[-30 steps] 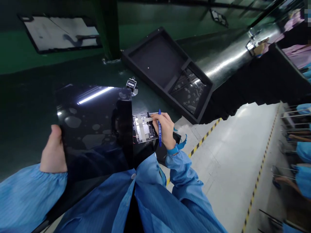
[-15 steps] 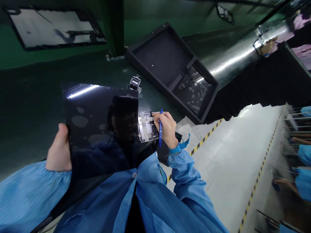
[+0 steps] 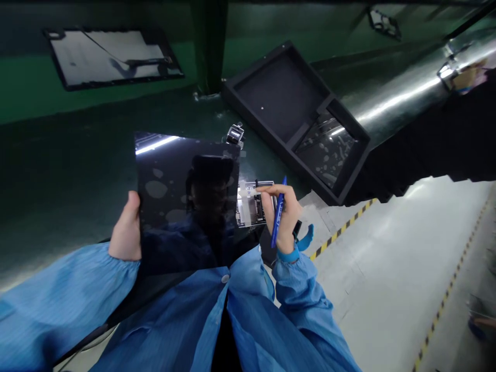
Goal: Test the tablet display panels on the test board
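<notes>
Big picture: we're over a dark green work surface (image 3: 70, 155), pale floor (image 3: 387, 279) with yellow-and-black hazard tape (image 3: 341, 232) off to the right, and a co-worker's forearm (image 3: 482, 323) at the right edge. Black foam tray (image 3: 277, 93) sits tilted on the surface's far side, a glossy dark panel (image 3: 325, 147) in its smaller compartment. A framed pale sheet (image 3: 112, 59) lies upper left.

Hands are apart. Our left hand (image 3: 126, 230) clamps the lower-left edge of a black glass panel (image 3: 186, 191), held up over the surface, reflecting us. Our right hand (image 3: 282, 217) grips a blue marker pen (image 3: 278, 214), fingers extended toward a taped circuit board (image 3: 250, 204), partly hidden behind the glass; can't tell if they touch it. Small chrome clamp (image 3: 235, 135) just past the glass's top edge. Blue strap (image 3: 289, 254) on our right wrist.
</notes>
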Available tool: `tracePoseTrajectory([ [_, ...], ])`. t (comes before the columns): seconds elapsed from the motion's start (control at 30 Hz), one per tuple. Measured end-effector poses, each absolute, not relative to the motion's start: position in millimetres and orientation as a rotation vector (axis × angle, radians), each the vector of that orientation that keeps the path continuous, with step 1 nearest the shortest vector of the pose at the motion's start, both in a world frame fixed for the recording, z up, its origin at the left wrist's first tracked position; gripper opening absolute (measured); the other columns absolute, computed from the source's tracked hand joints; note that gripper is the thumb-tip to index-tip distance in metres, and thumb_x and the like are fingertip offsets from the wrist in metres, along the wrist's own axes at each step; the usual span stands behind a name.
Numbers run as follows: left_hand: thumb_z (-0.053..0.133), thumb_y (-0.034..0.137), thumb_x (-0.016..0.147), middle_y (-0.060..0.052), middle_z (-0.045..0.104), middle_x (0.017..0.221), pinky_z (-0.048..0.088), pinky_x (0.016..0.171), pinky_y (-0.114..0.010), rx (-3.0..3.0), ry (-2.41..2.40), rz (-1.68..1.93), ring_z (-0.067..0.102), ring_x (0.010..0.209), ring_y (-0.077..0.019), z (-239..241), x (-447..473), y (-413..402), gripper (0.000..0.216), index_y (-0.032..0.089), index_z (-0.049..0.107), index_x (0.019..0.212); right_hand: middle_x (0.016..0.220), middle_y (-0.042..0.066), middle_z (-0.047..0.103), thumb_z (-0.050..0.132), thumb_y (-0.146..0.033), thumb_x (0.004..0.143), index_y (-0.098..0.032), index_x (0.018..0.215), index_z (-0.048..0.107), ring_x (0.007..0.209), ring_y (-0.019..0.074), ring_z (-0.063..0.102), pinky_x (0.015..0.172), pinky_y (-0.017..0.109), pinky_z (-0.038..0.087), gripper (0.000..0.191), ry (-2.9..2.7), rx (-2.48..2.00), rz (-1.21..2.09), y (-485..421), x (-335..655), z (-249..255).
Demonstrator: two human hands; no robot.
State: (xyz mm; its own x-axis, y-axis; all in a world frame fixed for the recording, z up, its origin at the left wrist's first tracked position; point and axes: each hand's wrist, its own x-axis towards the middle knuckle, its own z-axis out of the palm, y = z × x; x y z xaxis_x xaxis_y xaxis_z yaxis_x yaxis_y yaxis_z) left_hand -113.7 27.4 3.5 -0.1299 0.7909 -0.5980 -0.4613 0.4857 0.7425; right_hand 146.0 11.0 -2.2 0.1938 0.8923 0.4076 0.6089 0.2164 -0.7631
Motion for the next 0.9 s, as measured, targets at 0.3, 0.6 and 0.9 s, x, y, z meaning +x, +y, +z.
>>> tracePoseTrajectory([
  [0.3, 0.065, 0.062, 0.085, -0.006, 0.074, 0.121, 0.053, 0.107, -0.052, 0.175, 1.162, 1.027, 0.06, 0.126, -0.0365, -5, -123, 25, 0.063, 0.02, 0.061, 0.132, 0.169, 0.007, 0.019, 0.067, -0.039, 0.092, -0.029, 0.162, 0.004, 0.156, 0.027, 0.021, 0.128, 0.054, 0.025, 0.094, -1.649, -1.261, 0.908, 2, 96, 6],
  [0.6, 0.071, 0.071, 0.075, -0.006, 0.075, 0.118, 0.05, 0.109, -0.055, 0.201, 1.045, 0.958, 0.057, 0.13, -0.0378, -13, -129, 24, 0.064, 0.022, 0.069, 0.116, 0.168, 0.007, 0.021, 0.074, -0.043, 0.086, -0.032, 0.161, 0.003, 0.157, 0.0289, 0.019, 0.129, 0.056, 0.023, 0.105, -1.555, -1.392, 0.813, 0, 78, 1],
  [0.9, 0.052, 0.06, 0.095, 0.002, 0.076, 0.116, 0.05, 0.111, -0.041, 0.133, 1.239, 1.024, 0.048, 0.139, -0.0296, 2, -120, 23, 0.049, 0.023, 0.069, 0.122, 0.17, 0.006, 0.016, 0.057, -0.058, 0.094, -0.031, 0.161, -0.001, 0.157, 0.0259, 0.019, 0.128, 0.051, 0.028, 0.092, -1.556, -1.297, 0.929, -3, 82, 5],
])
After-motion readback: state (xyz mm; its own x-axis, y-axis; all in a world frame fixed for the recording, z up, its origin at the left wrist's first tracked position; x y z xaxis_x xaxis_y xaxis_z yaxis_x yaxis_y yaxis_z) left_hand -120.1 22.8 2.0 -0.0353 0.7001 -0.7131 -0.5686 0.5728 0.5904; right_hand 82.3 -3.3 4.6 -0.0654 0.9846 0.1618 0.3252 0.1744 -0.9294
